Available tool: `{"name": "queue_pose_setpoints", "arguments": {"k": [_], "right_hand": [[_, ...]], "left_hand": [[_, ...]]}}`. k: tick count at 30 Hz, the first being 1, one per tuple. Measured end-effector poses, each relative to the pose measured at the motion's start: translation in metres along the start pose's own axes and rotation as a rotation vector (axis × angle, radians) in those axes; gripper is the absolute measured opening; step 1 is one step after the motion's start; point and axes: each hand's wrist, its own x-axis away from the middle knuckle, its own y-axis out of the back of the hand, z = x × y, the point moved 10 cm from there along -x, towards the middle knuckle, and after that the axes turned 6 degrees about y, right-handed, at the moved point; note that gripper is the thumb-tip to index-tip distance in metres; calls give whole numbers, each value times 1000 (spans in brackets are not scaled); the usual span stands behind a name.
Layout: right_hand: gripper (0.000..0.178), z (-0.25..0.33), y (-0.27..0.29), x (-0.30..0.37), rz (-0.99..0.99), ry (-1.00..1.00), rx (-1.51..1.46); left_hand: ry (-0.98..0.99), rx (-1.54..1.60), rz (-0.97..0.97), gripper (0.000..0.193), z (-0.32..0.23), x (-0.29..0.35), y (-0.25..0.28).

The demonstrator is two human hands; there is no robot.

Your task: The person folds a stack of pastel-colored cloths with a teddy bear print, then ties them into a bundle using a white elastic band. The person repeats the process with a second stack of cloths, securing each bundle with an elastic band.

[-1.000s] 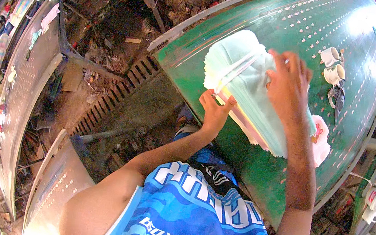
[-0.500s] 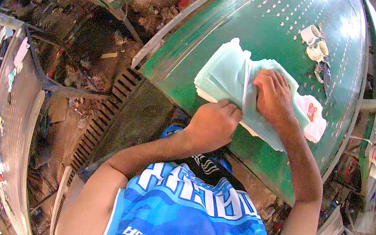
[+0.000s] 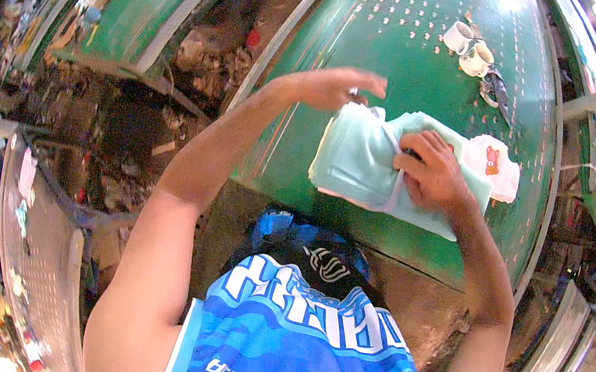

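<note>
A stack of pale green cloth pieces (image 3: pixel 353 152) lies near the front end of the long green table, with whitish edges showing along its left and lower sides. My right hand (image 3: pixel 435 168) rests on the stack, fingers curled round a raised fold near its middle. Slightly blurred, my left hand (image 3: pixel 336 88) reaches over the stack's far left corner, its fingers stretched out and apparently holding nothing. A white cloth piece with a red bear print (image 3: pixel 493 160) sticks out from beside the stack at the right.
Two whitish cups (image 3: pixel 466 49) and a crumpled dark item (image 3: pixel 495 92) stand farther up the green table (image 3: pixel 400 70). Rows of small pale marks cover its far part. Another green table (image 3: pixel 125 29) is at the far left, with littered ground between.
My left hand has left the stack's near edge and moved up to its far left corner. The upright fold now lies flatter. My right hand stays on the cloth.
</note>
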Motion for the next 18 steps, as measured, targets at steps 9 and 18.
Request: {"name": "queue_pose_setpoints", "arguments": {"k": [9, 18], "right_hand": [[37, 11, 0, -5, -11, -132, 4], [22, -6, -4, -9, -141, -405, -121]], "left_hand": [[383, 42, 313, 22, 33, -45, 9], [176, -442, 420, 17, 104, -97, 5]]}}
